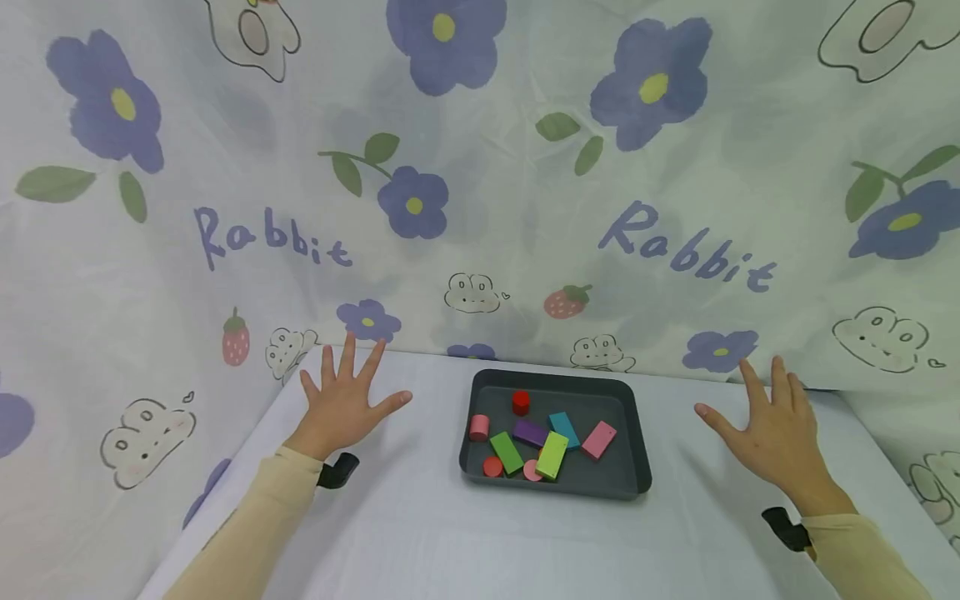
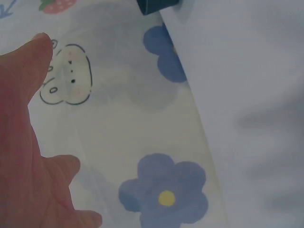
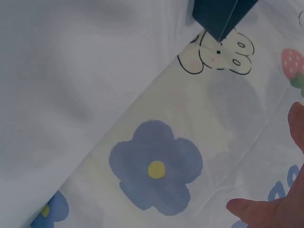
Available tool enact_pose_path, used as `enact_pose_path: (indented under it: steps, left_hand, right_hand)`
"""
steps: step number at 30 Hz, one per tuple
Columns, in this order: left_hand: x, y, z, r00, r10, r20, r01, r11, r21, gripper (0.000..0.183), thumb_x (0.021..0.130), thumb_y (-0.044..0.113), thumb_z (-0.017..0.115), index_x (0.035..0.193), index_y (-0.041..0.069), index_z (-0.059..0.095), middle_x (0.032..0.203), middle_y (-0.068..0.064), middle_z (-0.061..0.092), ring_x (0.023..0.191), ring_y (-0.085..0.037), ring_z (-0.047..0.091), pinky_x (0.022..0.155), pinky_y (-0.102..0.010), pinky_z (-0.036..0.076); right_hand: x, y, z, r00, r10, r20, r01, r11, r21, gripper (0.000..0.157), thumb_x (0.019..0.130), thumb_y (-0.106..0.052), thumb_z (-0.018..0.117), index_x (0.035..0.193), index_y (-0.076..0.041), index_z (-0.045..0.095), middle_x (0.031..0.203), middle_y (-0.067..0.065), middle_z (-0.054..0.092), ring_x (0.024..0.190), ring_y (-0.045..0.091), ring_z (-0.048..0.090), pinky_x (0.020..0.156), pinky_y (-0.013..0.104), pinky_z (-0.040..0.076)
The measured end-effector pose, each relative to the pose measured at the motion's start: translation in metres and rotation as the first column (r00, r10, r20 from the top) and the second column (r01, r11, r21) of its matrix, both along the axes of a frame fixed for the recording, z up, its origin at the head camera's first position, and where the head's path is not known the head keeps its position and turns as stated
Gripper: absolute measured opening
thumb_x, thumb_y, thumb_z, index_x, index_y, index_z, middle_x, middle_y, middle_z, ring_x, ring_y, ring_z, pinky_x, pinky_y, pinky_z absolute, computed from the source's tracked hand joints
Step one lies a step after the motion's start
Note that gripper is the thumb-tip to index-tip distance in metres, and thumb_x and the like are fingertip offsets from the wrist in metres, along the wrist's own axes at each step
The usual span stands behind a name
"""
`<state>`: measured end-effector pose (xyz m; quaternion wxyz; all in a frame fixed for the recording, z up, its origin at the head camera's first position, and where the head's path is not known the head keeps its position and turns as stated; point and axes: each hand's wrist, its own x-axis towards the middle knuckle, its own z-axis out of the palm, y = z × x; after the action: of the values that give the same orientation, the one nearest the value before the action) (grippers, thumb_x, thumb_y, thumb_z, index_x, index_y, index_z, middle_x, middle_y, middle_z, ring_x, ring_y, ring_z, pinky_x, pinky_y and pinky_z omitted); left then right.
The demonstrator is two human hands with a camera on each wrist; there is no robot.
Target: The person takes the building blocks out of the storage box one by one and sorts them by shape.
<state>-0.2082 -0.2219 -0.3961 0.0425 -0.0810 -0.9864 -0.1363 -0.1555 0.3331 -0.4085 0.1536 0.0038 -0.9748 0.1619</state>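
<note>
My left hand (image 1: 341, 410) is held over the table left of the dark grey tray (image 1: 637, 487), fingers spread and holding nothing. On the other side, my right hand (image 1: 776, 433) is likewise spread with nothing in it. Inside the tray lie a red cylinder (image 1: 521, 403), a pink cylinder (image 1: 479, 427), a purple block (image 1: 528, 432), a blue block (image 1: 564, 429), a pink block (image 1: 599, 440) and a green block (image 1: 506, 452). A lime block (image 1: 552, 456) partly covers a pink round piece (image 1: 531, 471). Near the front wall is a red round piece (image 1: 492, 467).
A white-covered table (image 1: 480, 542) bears the tray. Behind it hangs a cloth (image 1: 480, 208) printed with flowers, rabbits and strawberries. Black straps (image 1: 339, 471) are on both wrists. A dark corner (image 3: 221, 16) shows at the top of the right wrist view.
</note>
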Motion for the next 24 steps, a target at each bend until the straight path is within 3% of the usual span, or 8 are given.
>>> enact_pose_path:
  steps: [24]
  left_hand:
    - [0.003, 0.008, 0.001, 0.999, -0.013, 0.03, 0.012, 0.999, 0.031, 0.1, 0.091, 0.074, 0.05, 0.163, 0.018, 0.01, 0.164, -0.027, -0.011, 0.143, -0.061, -0.012, 0.101, -0.084, -0.009]
  right_hand:
    - [0.002, -0.011, 0.004, 1.0, 0.009, -0.008, -0.01, 0.998, -0.06, 0.098, 0.09, -0.057, 0.065, 0.154, 0.006, 0.025, 0.159, 0.04, 0.002, 0.135, 0.071, 0.011, 0.1, 0.084, 0.014]
